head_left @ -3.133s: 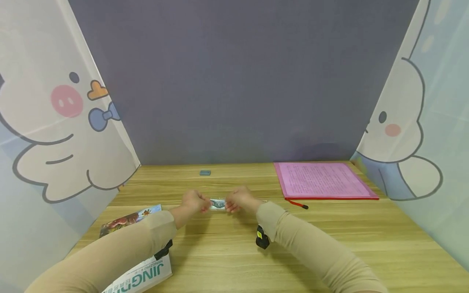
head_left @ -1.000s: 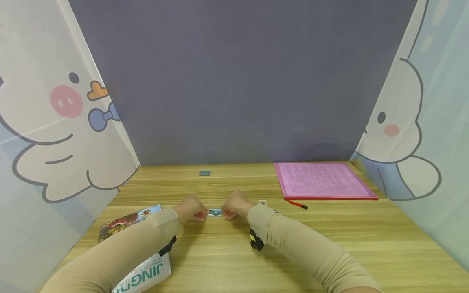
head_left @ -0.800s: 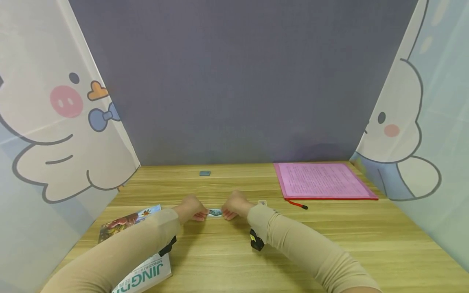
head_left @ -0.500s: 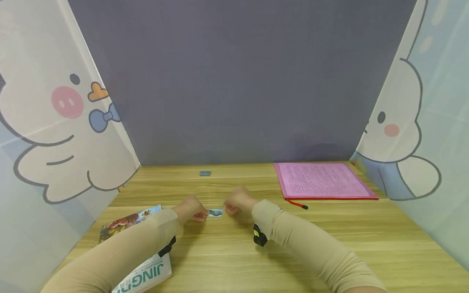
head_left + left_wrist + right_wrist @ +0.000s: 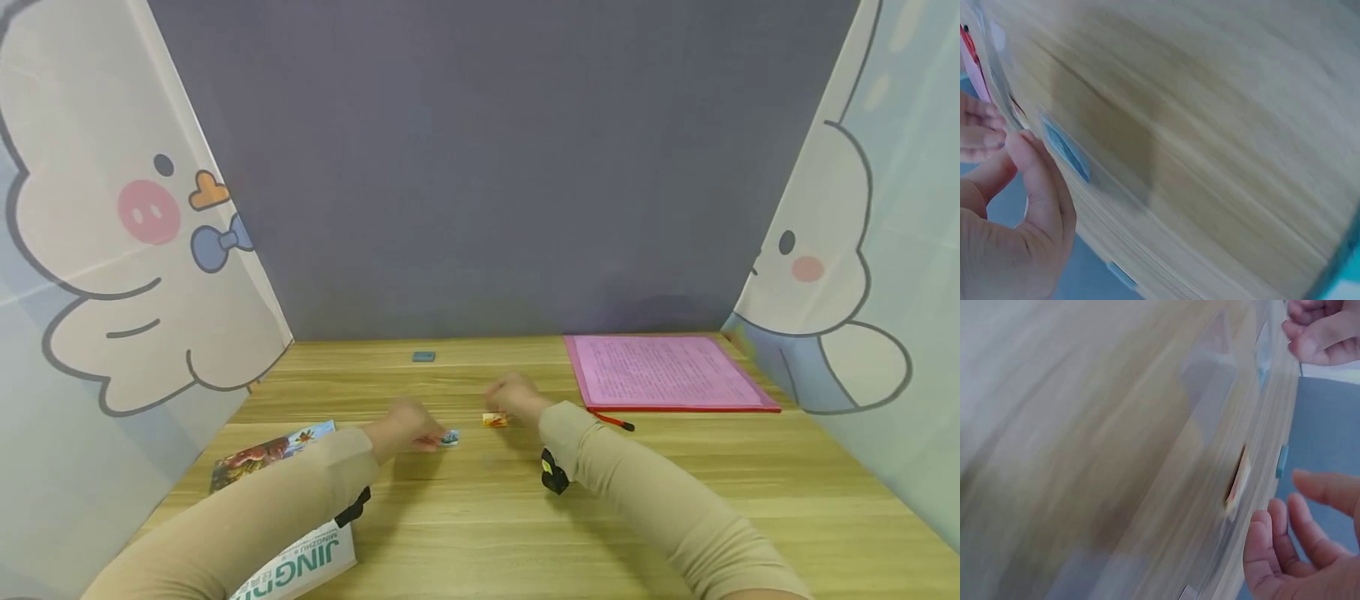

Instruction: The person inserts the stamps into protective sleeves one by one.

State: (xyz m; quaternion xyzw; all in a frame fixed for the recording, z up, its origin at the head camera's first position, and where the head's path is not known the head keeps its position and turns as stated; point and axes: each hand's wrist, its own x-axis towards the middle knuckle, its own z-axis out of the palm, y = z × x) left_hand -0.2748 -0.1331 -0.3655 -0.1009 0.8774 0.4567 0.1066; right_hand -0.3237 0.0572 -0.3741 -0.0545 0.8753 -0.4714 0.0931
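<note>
In the head view my left hand (image 5: pixel 408 423) is above the middle of the table, beside a small blue stamp-like picture (image 5: pixel 449 438). The left wrist view shows its thumb and forefinger pinched together at the edge of thin clear plastic, with the blue picture (image 5: pixel 1066 150) right by the fingertips. A small yellow-orange stamp-like picture (image 5: pixel 494 420) lies just below my right hand (image 5: pixel 513 396). Seen from the right wrist, the right hand (image 5: pixel 1300 550) has thumb and fingers apart, nothing between them. Translucent plastic (image 5: pixel 1210 375) shows over the wood there.
A pink zip folder (image 5: pixel 667 371) with a red pull lies at the back right. Toward the back edge sits a small grey-blue block (image 5: pixel 423 356). At left are a mushroom-printed picture sheet (image 5: pixel 258 455) and a white printed box (image 5: pixel 300 562), partly behind my left sleeve.
My right hand has let go of the blue picture's right end and moved right and away from me. The yellow-orange picture now shows beside it. The left hand has shifted slightly right.
</note>
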